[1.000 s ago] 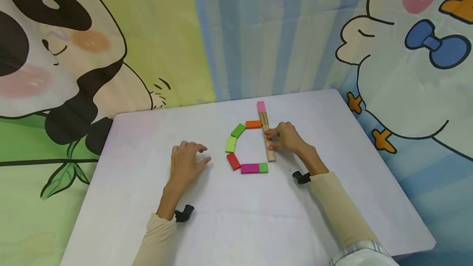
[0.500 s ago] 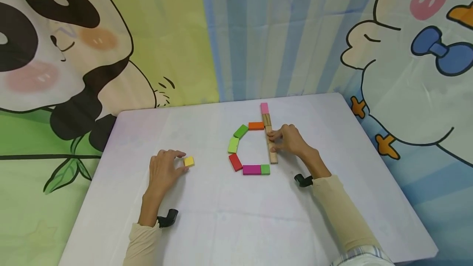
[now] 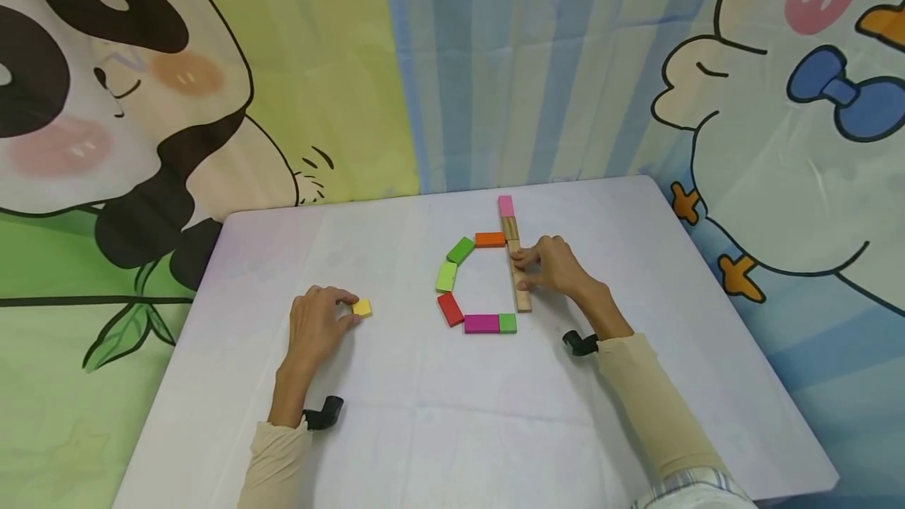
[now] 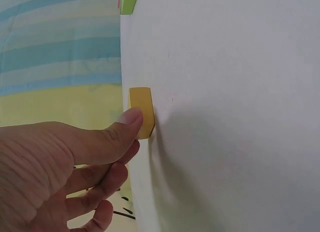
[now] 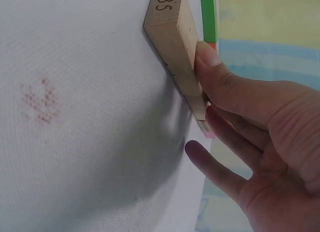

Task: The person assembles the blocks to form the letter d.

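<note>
My left hand [image 3: 314, 328] pinches a small yellow block [image 3: 362, 308] between thumb and fingers at the left of the white table. In the left wrist view the thumb lies across the yellow block [image 4: 142, 104]. My right hand [image 3: 557, 267] holds the long plain wooden block [image 3: 522, 302] by its sides; the right wrist view shows "35" on the end of this wooden block [image 5: 172, 42]. A pink block [image 3: 505, 206] and a short brown wooden block [image 3: 510, 228] continue its line towards the back.
Left of the wooden line, an orange block [image 3: 490, 239], green block [image 3: 462, 250], lime block [image 3: 446, 276], red block [image 3: 450, 309], magenta block [image 3: 481, 324] and small green block [image 3: 507, 323] form a curve. The white table [image 3: 424, 446] meets a cartoon-printed curtain [image 3: 488, 61] behind.
My left hand has moved left, and the yellow block has come into view; its fingers have since closed on it. My right hand stays at the wooden block. The head view has shifted slightly.
</note>
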Demonstrator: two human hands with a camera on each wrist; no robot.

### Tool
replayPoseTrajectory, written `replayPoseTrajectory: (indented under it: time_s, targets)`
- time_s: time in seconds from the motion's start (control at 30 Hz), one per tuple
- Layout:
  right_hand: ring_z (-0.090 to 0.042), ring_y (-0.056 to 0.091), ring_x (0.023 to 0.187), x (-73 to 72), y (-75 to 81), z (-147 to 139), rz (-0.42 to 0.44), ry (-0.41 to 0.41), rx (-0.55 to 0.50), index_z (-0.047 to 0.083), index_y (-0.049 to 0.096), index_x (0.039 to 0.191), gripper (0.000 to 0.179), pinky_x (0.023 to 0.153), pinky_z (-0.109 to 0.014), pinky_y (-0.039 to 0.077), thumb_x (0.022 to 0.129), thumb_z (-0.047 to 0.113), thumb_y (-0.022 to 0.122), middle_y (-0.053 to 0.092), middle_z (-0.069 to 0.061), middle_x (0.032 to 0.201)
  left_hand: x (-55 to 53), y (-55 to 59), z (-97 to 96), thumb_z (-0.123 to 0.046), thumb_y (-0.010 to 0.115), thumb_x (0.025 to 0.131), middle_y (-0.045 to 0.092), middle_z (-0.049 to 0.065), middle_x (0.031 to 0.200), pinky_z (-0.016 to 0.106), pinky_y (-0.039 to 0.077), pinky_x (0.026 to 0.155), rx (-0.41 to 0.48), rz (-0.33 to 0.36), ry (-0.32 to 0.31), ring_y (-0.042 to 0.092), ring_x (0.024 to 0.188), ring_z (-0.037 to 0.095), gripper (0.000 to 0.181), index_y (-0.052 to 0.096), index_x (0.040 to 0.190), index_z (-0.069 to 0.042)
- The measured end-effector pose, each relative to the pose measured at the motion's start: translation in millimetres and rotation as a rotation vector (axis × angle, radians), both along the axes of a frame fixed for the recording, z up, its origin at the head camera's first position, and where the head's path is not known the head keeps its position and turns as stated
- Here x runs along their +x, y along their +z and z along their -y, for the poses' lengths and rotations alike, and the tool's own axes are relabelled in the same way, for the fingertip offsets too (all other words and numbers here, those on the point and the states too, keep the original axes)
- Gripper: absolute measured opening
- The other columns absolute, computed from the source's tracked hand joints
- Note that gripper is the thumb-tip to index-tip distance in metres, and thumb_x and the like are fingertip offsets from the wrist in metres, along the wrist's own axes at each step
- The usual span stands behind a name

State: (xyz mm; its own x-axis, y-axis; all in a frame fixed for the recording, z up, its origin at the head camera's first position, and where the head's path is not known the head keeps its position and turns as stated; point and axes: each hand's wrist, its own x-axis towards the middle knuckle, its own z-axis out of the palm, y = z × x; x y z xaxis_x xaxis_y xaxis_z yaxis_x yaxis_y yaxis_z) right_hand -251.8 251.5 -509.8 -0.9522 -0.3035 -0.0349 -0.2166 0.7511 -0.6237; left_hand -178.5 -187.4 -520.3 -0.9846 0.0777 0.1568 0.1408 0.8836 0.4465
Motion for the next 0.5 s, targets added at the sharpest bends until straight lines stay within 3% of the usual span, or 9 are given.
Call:
replayPoseTrajectory:
  time_s: [0.23, 0.33, 0.5]
  targets:
    - [-0.037, 0.069, 0.134, -0.3, 2.0, 0.6, 0.007, -0.001, 0.0, 0.002, 0.079, 0.123, 0.049, 0.117, -0.058, 0.049, 0.078, 0.012, 0.098, 0.078, -0.009, 0.131, 2.6, 1.7, -1.5, -0.01, 0.098, 0.079, 0.084, 0.011, 0.104, 0.05, 0.044, 0.093, 0.041, 0.043, -0.027, 0.07, 0.102, 0.035, 0.029, 0.086, 0.105, -0.009]
    - [-0.037, 0.069, 0.135, 0.1, 3.6, 1.0, 0.017, -0.008, 0.004, 0.003, 0.079, 0.123, 0.05, 0.117, -0.058, 0.049, 0.078, 0.011, 0.098, 0.078, -0.009, 0.131, 7.9, 0.7, -4.9, -0.012, 0.099, 0.078, 0.084, 0.008, 0.103, 0.054, 0.046, 0.098, 0.08, 0.073, -0.056, 0.073, 0.109, 0.036, 0.028, 0.087, 0.104, -0.011]
    - [-0.037, 0.069, 0.135, -0.1, 4.2, 1.4, 0.019, -0.008, 0.006, 0.002, 0.079, 0.123, 0.05, 0.117, -0.057, 0.049, 0.078, 0.01, 0.098, 0.078, -0.009, 0.131, 20.4, -1.8, -19.2, -0.016, 0.101, 0.076, 0.082, 0.002, 0.098, 0.053, 0.047, 0.097, 0.091, 0.119, -0.116, 0.069, 0.099, 0.028, 0.029, 0.087, 0.101, -0.015]
